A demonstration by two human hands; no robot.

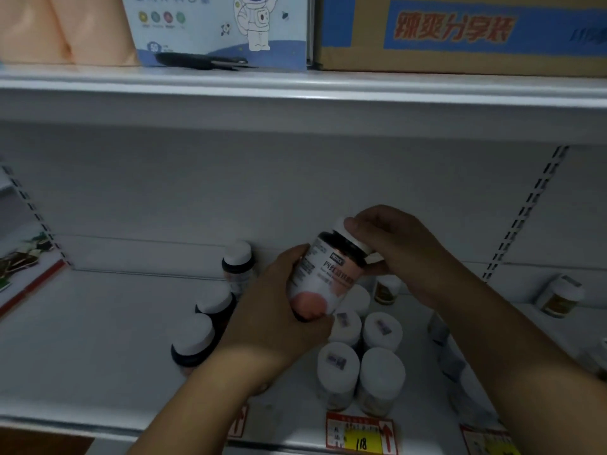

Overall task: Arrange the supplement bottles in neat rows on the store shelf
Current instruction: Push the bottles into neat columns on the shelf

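Left hand (279, 310) is wrapped round the lower body of the bottle (323, 280), thumb across the label, and my right hand (391, 244) is curled over its white cap (356, 239), fingertips pinching the rim. So both hands are clamped on the same bottle, and it's up in the air, tilted with the cap leaning to the right, above the shelf (98, 339) and right over the cluster of white-capped jars (361, 353).

To the left there's a row of dark bottles (210, 320) running back towards the wall, three that I can count, caps white, necks dark, same look as the one I'm holding. That's where I judge this one belongs, though whether at the front or the back of the line I can't say from here.

To do this well: bring the bottle upright first, then let the left hand carry the weight and the right hand steer from the cap. Set it down flat, label facing out over the price tags (361, 435), just beside its neighbour and square with the line. The risk I see is my left wrist, which sits close to that dark row; a careless swing could knock one over. The light is dim, so the label text is hard to read.
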